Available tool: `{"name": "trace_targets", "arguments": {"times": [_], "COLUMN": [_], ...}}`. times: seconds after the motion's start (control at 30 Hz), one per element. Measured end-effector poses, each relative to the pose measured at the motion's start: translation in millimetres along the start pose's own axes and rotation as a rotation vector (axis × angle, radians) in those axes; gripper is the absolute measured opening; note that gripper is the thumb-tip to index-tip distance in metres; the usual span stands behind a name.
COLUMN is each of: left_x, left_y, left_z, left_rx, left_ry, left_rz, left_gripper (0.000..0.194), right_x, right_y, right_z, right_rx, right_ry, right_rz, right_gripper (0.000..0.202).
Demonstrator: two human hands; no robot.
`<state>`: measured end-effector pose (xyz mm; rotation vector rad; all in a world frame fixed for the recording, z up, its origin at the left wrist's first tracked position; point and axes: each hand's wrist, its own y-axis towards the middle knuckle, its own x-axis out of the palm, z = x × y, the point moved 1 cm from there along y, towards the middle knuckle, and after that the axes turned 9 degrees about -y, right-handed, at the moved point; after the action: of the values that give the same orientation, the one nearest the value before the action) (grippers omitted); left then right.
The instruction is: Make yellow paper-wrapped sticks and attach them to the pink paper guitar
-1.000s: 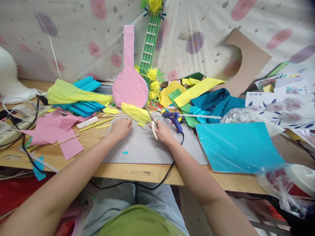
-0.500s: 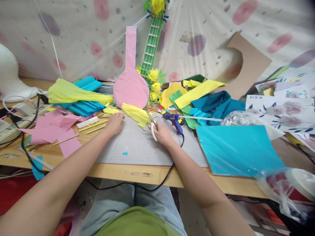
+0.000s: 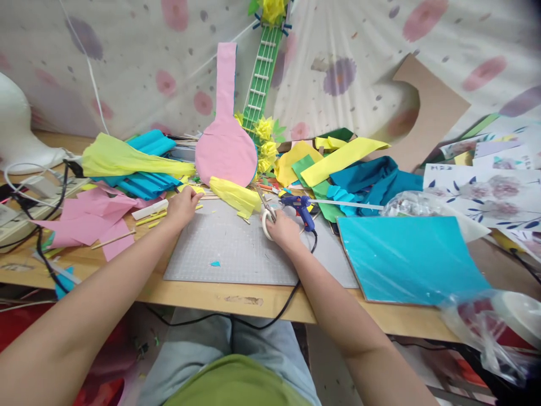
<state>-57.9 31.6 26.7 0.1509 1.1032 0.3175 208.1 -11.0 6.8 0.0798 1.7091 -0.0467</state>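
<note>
My right hand (image 3: 285, 230) holds a pair of scissors (image 3: 269, 216) by its white handles, over the grey cutting mat (image 3: 236, 254). The blades point away from me, close to a folded strip of yellow crepe paper (image 3: 234, 193). My left hand (image 3: 182, 206) is at the mat's far left corner with its fingers drawn together. What they hold, if anything, is too small to make out. Yellow-wrapped sticks (image 3: 157, 217) and a white strip (image 3: 149, 210) lie beside it. A blue glue gun (image 3: 301, 208) with a long glue stick rests right of the scissors.
A pink lute-shaped cutout (image 3: 226, 149) stands at the back beside a green stringed neck (image 3: 260, 84) with yellow paper flowers. Crepe paper is heaped on both sides. A blue sheet (image 3: 414, 259) lies at right. The glue gun's black cord (image 3: 291, 293) crosses the table edge.
My left hand has moved left and slightly back, and its fingers have drawn together. My right hand has shifted slightly right with the scissors.
</note>
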Motion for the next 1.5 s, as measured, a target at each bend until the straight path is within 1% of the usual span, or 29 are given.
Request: {"name": "trace_targets", "arguments": {"times": [0.1, 0.2, 0.3, 0.37, 0.4, 0.5, 0.57, 0.63, 0.67, 0.73, 0.8, 0.87, 1.0, 1.07, 1.1, 1.13, 1.2, 1.23, 1.27, 1.33, 1.37, 1.4, 1.43, 1.5], "left_x": [4.5, 12.4, 20.6, 25.1, 27.2, 34.7, 41.2, 46.8, 48.2, 47.0, 39.1, 25.2, -9.0, -21.2, -24.1, -24.2, -15.9, -8.0, 1.4, 22.2, 32.2, 40.5, 46.9, 52.9], "left_y": [-1.7, -1.0, 2.5, 5.4, 6.9, 11.8, 16.1, 21.2, 23.9, 29.5, 36.0, 43.8, 59.8, 63.9, 63.8, 61.9, 53.0, 46.1, 38.4, 22.2, 14.9, 9.1, 4.9, 1.6], "left_z": [16.6, 39.2, 61.1, 73.2, 78.1, 86.8, 87.9, 86.7, 85.7, 83.7, 82.2, 81.3, 80.2, 76.6, 73.7, 70.0, 61.6, 57.6, 53.7, 48.8, 47.8, 47.4, 47.4, 49.1], "left_rx": [0.076, 0.153, 0.247, 0.35, 0.413, 0.605, 0.702, 0.752, 0.753, 0.713, 0.626, 0.516, 0.387, 0.261, 0.182, 0.098, -0.078, -0.153, -0.228, -0.255, -0.229, -0.183, -0.128, 0.074], "left_ry": [0.028, 0.035, 0.013, 0.004, 0.003, 0.009, 0.034, 0.073, 0.088, 0.089, 0.05, -0.02, -0.265, -0.411, -0.496, -0.592, -0.782, -0.864, -0.898, -0.908, -0.878, -0.803, -0.675, -0.448], "left_rz": [-0.047, -0.112, -0.163, -0.158, -0.147, -0.143, -0.185, -0.236, -0.258, -0.289, -0.295, -0.264, -0.167, -0.146, -0.16, -0.205, -0.357, -0.451, -0.507, -0.59, -0.621, -0.585, -0.513, -0.338], "left_gripper": [0.036, 0.035, 0.024, 0.018, 0.021, 0.042, 0.053, 0.056, 0.054, 0.047, 0.042, 0.042, 0.043, 0.042, 0.041, 0.04, 0.034, 0.03, 0.024, 0.02, 0.022, 0.026, 0.03, 0.034], "right_x": [0.3, 0.4, 0.1, -0.7, -1.3, -3.9, -5.4, -6.1, -6.1, -6.1, -6.5, -7.9, -11.5, -12.5, -12.9, -13.2, -14.2, -15.0, -16.1, -19.5, -22.1, -25.4, -29.3, -38.0], "right_y": [2.1, 2.7, 1.2, 0.0, -0.5, -1.3, -1.4, -1.2, -1.0, -0.7, -0.3, 0.3, 2.4, 4.0, 4.9, 5.9, 8.4, 9.9, 11.6, 15.4, 17.3, 19.1, 20.7, 23.6], "right_z": [1.0, 1.6, 1.7, 1.3, 1.0, -0.2, -0.9, -1.0, -0.8, -0.4, -0.5, -1.4, -3.9, -5.0, -5.7, -6.8, -10.3, -12.8, -15.6, -21.5, -24.1, -26.3, -28.1, -30.8], "right_rx": [0.017, 0.047, 0.051, 0.048, 0.049, 0.057, 0.054, 0.054, 0.056, 0.057, 0.05, 0.034, 0.013, 0.017, 0.017, 0.012, -0.012, -0.031, -0.051, -0.092, -0.109, -0.12, -0.125, -0.121], "right_ry": [-0.001, 0.011, 0.024, 0.027, 0.025, -0.005, -0.041, -0.076, -0.088, -0.099, -0.105, -0.111, -0.143, -0.167, -0.175, -0.18, -0.19, -0.201, -0.219, -0.285, -0.329, -0.372, -0.409, -0.437], "right_rz": [0.003, 0.002, 0.01, 0.014, 0.015, 0.016, 0.015, 0.015, 0.015, 0.015, 0.012, 0.008, 0.002, -0.005, -0.008, -0.013, -0.029, -0.051, -0.083, -0.171, -0.215, -0.252, -0.272, -0.245], "right_gripper": [0.045, 0.042, 0.041, 0.041, 0.042, 0.041, 0.041, 0.041, 0.042, 0.042, 0.042, 0.041, 0.038, 0.039, 0.04, 0.041, 0.041, 0.04, 0.037, 0.032, 0.031, 0.03, 0.03, 0.029]}}
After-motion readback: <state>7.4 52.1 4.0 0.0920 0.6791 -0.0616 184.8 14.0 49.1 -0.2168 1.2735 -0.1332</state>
